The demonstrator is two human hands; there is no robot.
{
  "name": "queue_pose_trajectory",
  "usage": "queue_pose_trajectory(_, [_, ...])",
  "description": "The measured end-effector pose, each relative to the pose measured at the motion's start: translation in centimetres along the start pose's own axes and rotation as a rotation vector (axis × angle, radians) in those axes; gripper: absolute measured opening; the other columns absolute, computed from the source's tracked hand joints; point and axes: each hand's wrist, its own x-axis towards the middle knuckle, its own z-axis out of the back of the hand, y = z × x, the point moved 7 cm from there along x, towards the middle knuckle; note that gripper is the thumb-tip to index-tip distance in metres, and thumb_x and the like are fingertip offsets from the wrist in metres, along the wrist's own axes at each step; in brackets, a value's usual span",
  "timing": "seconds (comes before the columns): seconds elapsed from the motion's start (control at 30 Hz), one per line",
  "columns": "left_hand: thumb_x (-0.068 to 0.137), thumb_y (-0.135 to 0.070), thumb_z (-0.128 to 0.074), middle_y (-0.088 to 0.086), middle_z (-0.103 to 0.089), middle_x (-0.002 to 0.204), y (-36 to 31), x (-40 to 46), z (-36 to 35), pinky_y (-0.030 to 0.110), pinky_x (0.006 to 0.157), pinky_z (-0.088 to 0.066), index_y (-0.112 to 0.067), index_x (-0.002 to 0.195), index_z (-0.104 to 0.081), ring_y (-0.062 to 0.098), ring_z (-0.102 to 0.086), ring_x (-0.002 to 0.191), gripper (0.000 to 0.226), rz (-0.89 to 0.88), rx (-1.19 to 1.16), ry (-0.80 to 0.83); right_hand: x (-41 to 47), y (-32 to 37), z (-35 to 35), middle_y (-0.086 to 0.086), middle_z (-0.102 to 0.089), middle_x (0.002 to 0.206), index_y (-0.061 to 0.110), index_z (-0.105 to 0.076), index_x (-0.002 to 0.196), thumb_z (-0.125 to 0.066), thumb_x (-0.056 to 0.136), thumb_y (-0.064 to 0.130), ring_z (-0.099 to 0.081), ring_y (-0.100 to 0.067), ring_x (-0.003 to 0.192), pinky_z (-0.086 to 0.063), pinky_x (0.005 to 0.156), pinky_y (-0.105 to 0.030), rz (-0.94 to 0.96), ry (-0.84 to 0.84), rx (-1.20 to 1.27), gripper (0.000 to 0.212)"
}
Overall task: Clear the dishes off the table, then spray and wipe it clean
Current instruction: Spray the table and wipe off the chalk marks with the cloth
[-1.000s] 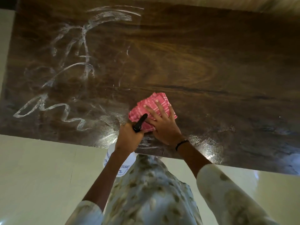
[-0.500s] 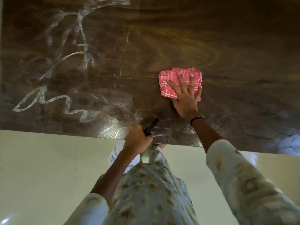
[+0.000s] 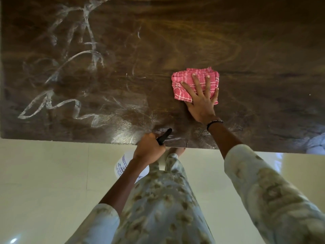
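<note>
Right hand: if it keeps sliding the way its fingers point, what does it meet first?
Nothing, as far as the picture shows. The right hand lies flat on the pink cloth, fingers pointing toward the far side of the table. Beyond the cloth is only bare wood up to the frame's top edge.

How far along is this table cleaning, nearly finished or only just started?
Roughly midway, I'd judge. Done: no dishes show on the wooden table, and it has been sprayed. In hand: the right hand presses a folded pink cloth flat on the right-centre of the top, while the left hand grips the spray bottle at the near edge. Left: white foam streaks across the left half remain unwiped.
</note>
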Motion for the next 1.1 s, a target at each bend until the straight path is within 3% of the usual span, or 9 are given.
queue_pose_trajectory(0.1, [0.077,-0.007,-0.056,0.006,-0.051,0.057,0.8,-0.4,1.0,0.022,0.041,-0.029,-0.007,0.07,-0.056,0.022,-0.046,0.046,0.007,-0.015,-0.01,-0.066,-1.4,2.5,-1.0,0.002,-0.003,0.162,0.045,-0.021,0.148,-0.053,0.091,0.034,0.009,-0.039,0.146,0.007,0.104,-0.073,0.038,0.024,0.002,0.066])
queue_pose_trajectory(0.2, [0.077,-0.004,-0.058,-0.001,-0.04,0.045,1.1,-1.0,2.3,0.018,0.039,-0.023,-0.015,0.059,-0.05,0.012,-0.031,0.037,0.023,-0.108,-0.058,-0.191,-4.3,6.3,-2.8,0.0,-0.006,0.162,0.045,-0.024,0.147,-0.054,0.089,0.033,0.005,-0.039,0.146,0.01,0.104,-0.071,0.188,0.033,-0.022,0.066])
queue_pose_trajectory(0.3, [0.078,0.0,-0.059,-0.005,-0.032,0.041,1.6,-1.2,3.1,0.021,0.042,-0.022,-0.008,0.063,-0.055,0.014,-0.027,0.035,0.017,-0.129,-0.139,-0.234,-9.1,8.8,-4.4,-0.003,-0.023,0.159,0.041,-0.032,0.143,-0.053,0.085,0.033,-0.011,-0.04,0.145,-0.003,0.105,-0.075,0.395,0.018,-0.07,0.063])
queue_pose_trajectory(0.43, [0.079,-0.005,-0.062,0.0,-0.042,0.043,1.7,-1.0,3.1,0.023,0.042,-0.028,-0.021,0.06,-0.049,0.013,-0.034,0.035,0.028,-0.139,-0.136,-0.206,-12.6,5.8,-5.2,-0.001,-0.024,0.158,0.046,-0.03,0.145,-0.041,0.088,0.053,-0.013,-0.037,0.146,-0.013,0.109,-0.071,0.561,0.083,-0.208,0.058])
queue_pose_trajectory(0.53, [0.081,-0.009,-0.061,0.003,-0.046,0.048,1.8,-0.7,2.9,0.026,0.048,-0.033,-0.015,0.066,-0.053,0.018,-0.039,0.04,0.018,-0.127,-0.113,-0.197,-11.6,1.9,-3.8,-0.001,-0.022,0.159,0.044,-0.028,0.146,-0.053,0.087,0.052,-0.012,-0.038,0.146,-0.013,0.109,-0.071,0.491,0.039,-0.242,0.064])
queue_pose_trajectory(0.63, [0.081,-0.01,-0.061,0.002,-0.043,0.047,2.1,-0.5,3.0,0.027,0.05,-0.034,-0.015,0.063,-0.051,0.018,-0.038,0.041,0.021,-0.11,-0.135,-0.208,-8.8,0.1,-2.6,-0.001,-0.019,0.16,0.044,-0.023,0.147,-0.059,0.087,0.044,-0.008,-0.039,0.146,-0.009,0.108,-0.073,0.261,-0.014,-0.173,0.07])
queue_pose_trajectory(0.77, [0.081,-0.007,-0.06,0.001,-0.041,0.045,2.3,-0.8,2.9,0.025,0.05,-0.033,-0.019,0.064,-0.048,0.017,-0.035,0.04,0.024,-0.128,-0.135,-0.199,-5.7,3.2,-2.5,-0.002,-0.015,0.161,0.043,-0.024,0.147,-0.045,0.089,0.04,-0.004,-0.042,0.145,0.002,0.104,-0.073,-0.01,-0.038,-0.056,0.062])
queue_pose_trajectory(0.93, [0.08,-0.003,-0.059,-0.004,-0.033,0.044,3.1,-1.9,2.8,0.024,0.045,-0.026,-0.005,0.067,-0.054,0.022,-0.027,0.04,0.013,-0.159,-0.114,-0.192,-7.8,9.0,-5.1,-0.001,-0.014,0.161,0.045,-0.025,0.147,-0.049,0.089,0.041,-0.002,-0.04,0.146,0.005,0.104,-0.074,0.149,-0.012,-0.041,0.063])
queue_pose_trajectory(1.1, [0.082,-0.011,-0.06,0.001,-0.039,0.047,4.6,-2.5,3.0,0.026,0.047,-0.029,-0.02,0.058,-0.046,0.018,-0.033,0.039,0.029,-0.104,-0.104,-0.136,-14.5,7.7,-6.6,0.0,-0.015,0.161,0.044,-0.019,0.148,-0.041,0.087,0.044,-0.004,-0.036,0.147,-0.005,0.11,-0.071,0.337,0.036,-0.147,0.065])
